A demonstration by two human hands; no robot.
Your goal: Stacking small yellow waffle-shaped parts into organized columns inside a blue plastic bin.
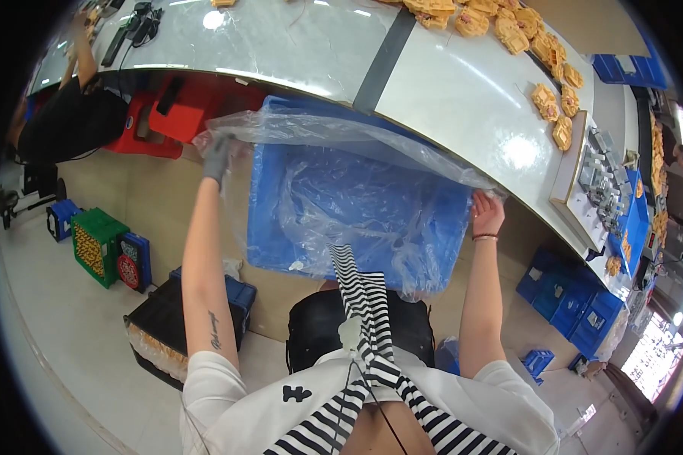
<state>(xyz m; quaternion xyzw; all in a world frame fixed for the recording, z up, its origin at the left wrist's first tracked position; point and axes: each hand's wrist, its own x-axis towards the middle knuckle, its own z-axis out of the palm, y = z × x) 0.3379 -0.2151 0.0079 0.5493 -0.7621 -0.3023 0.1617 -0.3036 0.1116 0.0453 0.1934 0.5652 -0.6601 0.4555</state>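
A blue plastic crate (256,205) stands in front of me below the table edge. A clear plastic liner bag (341,178) lies inside it, with its far edge stretched above the crate from left to right. My left hand (216,159), in a grey glove, is closed on the liner's left edge, beyond the crate's left side. At the crate's right side my bare right hand (488,215), with a red bracelet at the wrist, has its fingers closed on the liner's right end. Wrinkled film covers much of the crate's bottom and near wall.
A white table (463,98) curves across the far side, with several orange-yellow moulded pieces (512,34). Metal fixtures (603,178) sit at the right. Red stools (178,110) and a co-worker (72,121) are at far left. Blue bins (573,299) and a black crate (155,315) stand on the floor.
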